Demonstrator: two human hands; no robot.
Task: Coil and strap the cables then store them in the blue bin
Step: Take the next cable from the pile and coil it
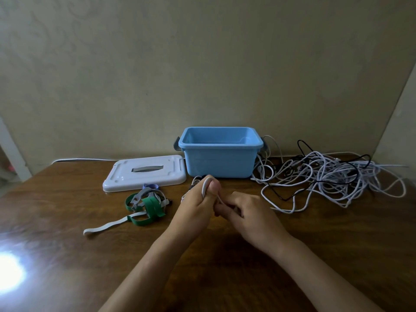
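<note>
Near the table's middle, in front of the blue bin (pixel 220 152), the left hand (pixel 198 203) closes around a thin white cable (pixel 204 188) while the right hand (pixel 249 212) pinches its loop; light, limp and springy, it seems best gripped across the gathered loops.

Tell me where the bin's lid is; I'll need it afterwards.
In the head view the white lid lies flat on the table, left of the blue bin, just behind the straps.
</note>
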